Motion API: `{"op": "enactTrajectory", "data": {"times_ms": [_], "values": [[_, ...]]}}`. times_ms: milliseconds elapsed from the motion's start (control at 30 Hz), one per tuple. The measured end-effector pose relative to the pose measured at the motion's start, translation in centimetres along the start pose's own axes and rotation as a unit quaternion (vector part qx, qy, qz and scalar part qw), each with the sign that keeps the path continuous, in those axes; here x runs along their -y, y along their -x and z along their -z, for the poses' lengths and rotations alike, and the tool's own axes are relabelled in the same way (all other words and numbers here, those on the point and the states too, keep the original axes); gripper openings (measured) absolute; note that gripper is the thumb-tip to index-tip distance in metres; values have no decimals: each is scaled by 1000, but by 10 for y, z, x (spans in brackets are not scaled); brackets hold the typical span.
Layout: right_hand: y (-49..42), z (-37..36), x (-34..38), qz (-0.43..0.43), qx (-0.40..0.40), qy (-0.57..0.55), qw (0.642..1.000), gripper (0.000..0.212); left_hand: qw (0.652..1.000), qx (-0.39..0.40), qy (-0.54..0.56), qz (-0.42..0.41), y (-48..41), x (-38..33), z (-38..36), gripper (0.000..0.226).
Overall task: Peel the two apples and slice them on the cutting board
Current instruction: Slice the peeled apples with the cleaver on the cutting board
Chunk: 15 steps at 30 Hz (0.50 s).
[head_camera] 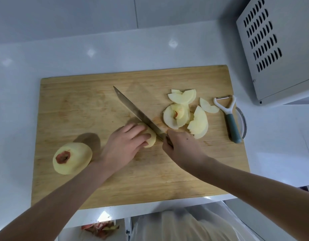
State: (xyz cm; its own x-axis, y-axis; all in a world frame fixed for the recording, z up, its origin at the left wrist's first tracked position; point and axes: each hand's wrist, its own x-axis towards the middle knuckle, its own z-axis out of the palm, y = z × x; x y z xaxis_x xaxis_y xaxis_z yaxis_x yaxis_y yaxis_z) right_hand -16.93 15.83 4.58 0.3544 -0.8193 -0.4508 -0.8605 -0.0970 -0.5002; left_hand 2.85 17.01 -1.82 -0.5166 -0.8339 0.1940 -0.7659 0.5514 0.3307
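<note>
A person slices a peeled apple on a wooden cutting board [80,105] set on a pale counter [16,75].

The left hand [126,145] curls over a piece of peeled apple [151,140] near the board's middle, fingers bent down onto it. The right hand [180,146] grips the handle of a long knife [138,113], its blade lying against the apple piece just beside the left fingertips. A heap of apple slices [185,112] lies to the right, near the board's far edge. A whole peeled apple [72,158] sits at the left edge. A white and teal peeler [230,117] rests at the right edge, and red peelings [99,227] lie below the counter's front.
</note>
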Motion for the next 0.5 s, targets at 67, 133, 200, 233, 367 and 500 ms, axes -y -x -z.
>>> {"op": "enactTrajectory", "data": {"times_ms": [67, 133, 200, 233, 367, 500], "values": [[-1, -4, -2, 5, -10, -8, 1000, 27, 1000, -4, -6, -5, -1, -2, 2, 24], [4, -1, -3, 14, -10, -9, 1000, 25, 1000, -1, -12, -12, -1, -2, 4, 24], [12, 3, -4, 22, -6, 3, 1000, 30, 1000, 1, -21, -11, -1, -2, 4, 25], [17, 5, -3, 25, -5, 11, 1000, 33, 1000, 4, -23, -11, 0, -1, 4, 25], [32, 14, -4, 26, 8, 29, 999, 23, 1000, 2, -23, -11, 0, -1, 1, 26], [36, 19, -1, 16, 24, 17, 999, 21, 1000, 7, -26, -15, -1, 0, 1, 26]]}}
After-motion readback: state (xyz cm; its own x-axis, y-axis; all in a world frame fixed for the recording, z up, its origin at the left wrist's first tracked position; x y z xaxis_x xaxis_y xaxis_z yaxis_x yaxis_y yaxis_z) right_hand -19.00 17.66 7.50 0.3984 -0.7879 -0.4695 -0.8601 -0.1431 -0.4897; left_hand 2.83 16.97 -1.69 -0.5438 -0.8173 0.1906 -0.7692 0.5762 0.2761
